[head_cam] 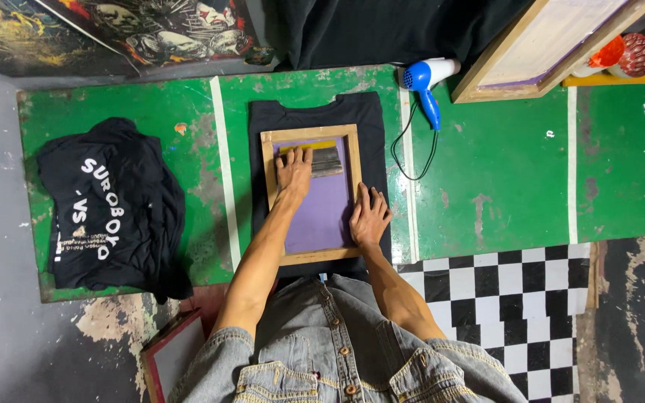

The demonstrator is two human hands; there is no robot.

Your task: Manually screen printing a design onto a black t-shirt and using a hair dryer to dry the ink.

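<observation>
On the wooden screen frame (310,195), which lies over a black shirt (371,119), the left hand (294,170) clasps the squeegee (321,159) at the frame's far end, its blade crosswise, while the right hand (368,217) presses flat, fingers spread, on the frame's right rail nearer the person.

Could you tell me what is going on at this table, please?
A person is screen printing. The left hand presses a squeegee at the far end of a wooden screen frame lying on a black shirt. The right hand steadies the frame's right edge. A hairdryer lies alongside on the green table.
</observation>
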